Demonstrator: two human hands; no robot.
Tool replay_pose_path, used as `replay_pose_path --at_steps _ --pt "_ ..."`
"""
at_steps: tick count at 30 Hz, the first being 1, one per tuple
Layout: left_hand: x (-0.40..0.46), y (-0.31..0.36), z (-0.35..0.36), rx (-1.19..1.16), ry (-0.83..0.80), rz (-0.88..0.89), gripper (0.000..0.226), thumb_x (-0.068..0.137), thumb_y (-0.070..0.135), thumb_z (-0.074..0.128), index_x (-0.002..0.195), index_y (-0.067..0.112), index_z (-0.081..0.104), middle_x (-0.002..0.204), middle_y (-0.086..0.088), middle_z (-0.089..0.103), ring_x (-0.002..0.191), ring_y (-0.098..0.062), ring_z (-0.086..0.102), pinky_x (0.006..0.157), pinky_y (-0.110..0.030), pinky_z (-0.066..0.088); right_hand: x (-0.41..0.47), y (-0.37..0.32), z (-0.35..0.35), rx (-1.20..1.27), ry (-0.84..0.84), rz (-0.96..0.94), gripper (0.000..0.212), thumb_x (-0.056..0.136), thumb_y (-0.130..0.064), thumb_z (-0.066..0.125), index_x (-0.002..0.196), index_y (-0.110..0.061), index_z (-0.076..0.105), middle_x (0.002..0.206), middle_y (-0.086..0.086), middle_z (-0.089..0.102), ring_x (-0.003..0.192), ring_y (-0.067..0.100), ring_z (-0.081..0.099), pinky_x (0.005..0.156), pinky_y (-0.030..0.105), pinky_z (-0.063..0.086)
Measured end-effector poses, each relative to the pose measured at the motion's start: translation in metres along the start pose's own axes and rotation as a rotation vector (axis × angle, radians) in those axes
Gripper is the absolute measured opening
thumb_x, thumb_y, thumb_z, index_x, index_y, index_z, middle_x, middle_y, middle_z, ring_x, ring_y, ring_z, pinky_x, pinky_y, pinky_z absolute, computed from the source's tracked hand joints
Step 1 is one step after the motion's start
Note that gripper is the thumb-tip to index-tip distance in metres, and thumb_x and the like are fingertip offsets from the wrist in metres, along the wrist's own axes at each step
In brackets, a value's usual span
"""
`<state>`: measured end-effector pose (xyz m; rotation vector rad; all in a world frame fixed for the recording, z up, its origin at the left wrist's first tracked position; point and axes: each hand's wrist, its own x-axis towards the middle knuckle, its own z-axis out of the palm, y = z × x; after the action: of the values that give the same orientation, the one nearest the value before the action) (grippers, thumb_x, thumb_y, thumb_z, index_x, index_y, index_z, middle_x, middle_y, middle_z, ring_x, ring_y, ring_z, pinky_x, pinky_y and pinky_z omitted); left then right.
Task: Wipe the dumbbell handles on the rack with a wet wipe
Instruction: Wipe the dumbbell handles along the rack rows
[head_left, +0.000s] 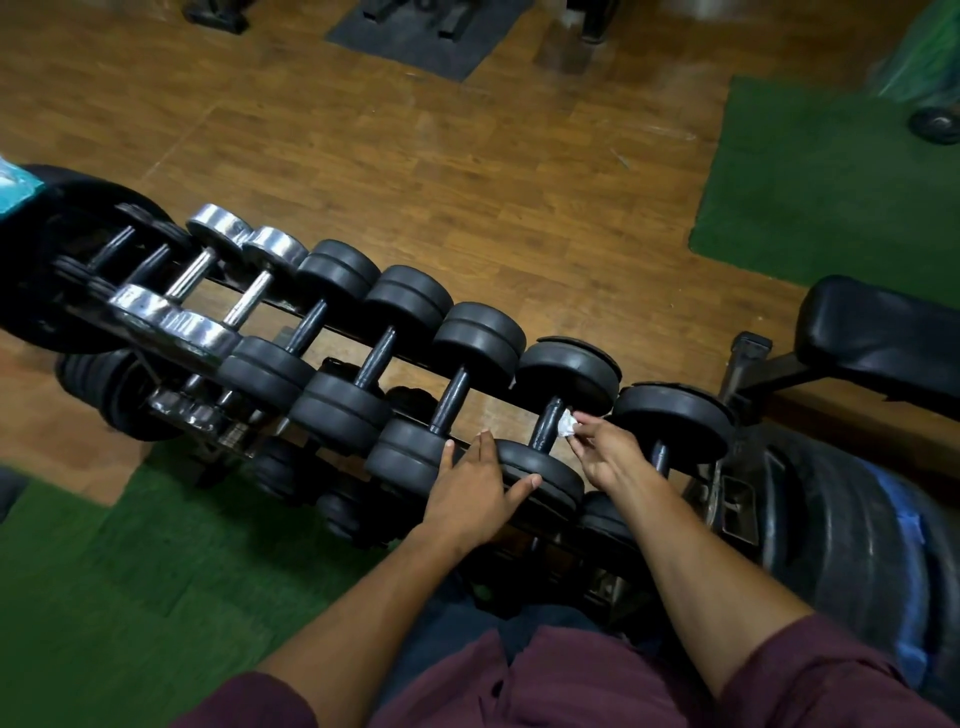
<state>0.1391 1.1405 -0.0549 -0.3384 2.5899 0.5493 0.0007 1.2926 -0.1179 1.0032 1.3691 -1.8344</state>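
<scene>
One wet wipe (567, 422) is pinched by the right hand (605, 451) against the handle (549, 425) (axis running away); left hand (470, 488) rests flat, open.

Head camera, looking steeply down from above the rack

A single wide-angle view sits at the person's head, facing forward and down, close enough that both forearms and the maroon shirt (545, 680) fill the near edge. The dumbbell rack (332, 332) runs diagonally from the far left to the near right, its near-right end closest to the lens. The wooden floor (415, 156) fills the far half, with green mats (831, 197) at far right and near left. The edges bend and blur from the wide lens. No second view shares the scene.
</scene>
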Motion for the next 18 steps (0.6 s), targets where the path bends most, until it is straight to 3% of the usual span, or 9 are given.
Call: replay_pose_path --at_steps 2,5,11,15,18 --pt "0.001 0.001 -0.001 -0.024 -0.004 -0.004 0.099 0.097 0.073 0.033 0.161 0.001 0.006 0.169 -0.012 0.016 0.155 -0.019 0.018 0.128 -0.043 -0.002 -0.007 -0.001 -0.003 0.060 -0.032 -0.018 0.034 0.095 0.019 0.041 0.120 0.007 0.060 0.104 0.017 0.065 0.087 0.021 0.063 0.089 0.029 0.049" --pt "-0.001 0.006 -0.001 -0.077 0.046 0.033 0.092 0.100 0.065 0.040 0.161 0.004 0.009 0.169 -0.012 0.017 0.156 -0.021 0.014 0.128 -0.044 0.005 -0.019 -0.009 -0.008 0.052 -0.091 -0.068 0.027 0.093 0.018 0.045 0.100 0.003 0.065 0.096 0.015 0.069 0.096 0.023 0.066 0.074 0.024 0.054" --pt "-0.007 0.040 0.007 -0.035 0.181 0.237 0.082 0.099 0.054 0.049 0.162 0.013 0.016 0.169 -0.008 0.016 0.157 -0.021 0.008 0.127 -0.039 0.001 -0.046 -0.030 -0.033 -0.218 -0.159 -0.282 0.024 0.090 0.015 0.051 0.097 0.000 0.068 0.092 0.014 0.071 0.081 0.019 0.069 0.065 0.020 0.056" --pt "-0.012 0.064 0.019 0.020 0.109 0.420 0.078 0.100 0.053 0.047 0.161 0.014 0.018 0.168 -0.004 0.022 0.156 -0.016 0.012 0.128 -0.042 -0.001 -0.056 -0.037 -0.065 -0.319 -0.134 -0.355 0.022 0.089 0.014 0.055 0.094 -0.002 0.069 0.088 0.012 0.071 0.078 0.020 0.068 0.067 0.022 0.057" --pt "-0.014 0.071 0.030 0.057 0.020 0.518 0.078 0.101 0.055 0.045 0.162 0.014 0.018 0.167 -0.004 0.026 0.154 -0.014 0.020 0.127 -0.043 -0.005 -0.056 -0.038 -0.092 -0.621 -0.030 -0.516 0.024 0.088 0.011 0.060 0.091 -0.009 0.072 0.085 0.004 0.073 0.075 0.016 0.066 0.062 0.020 0.052"
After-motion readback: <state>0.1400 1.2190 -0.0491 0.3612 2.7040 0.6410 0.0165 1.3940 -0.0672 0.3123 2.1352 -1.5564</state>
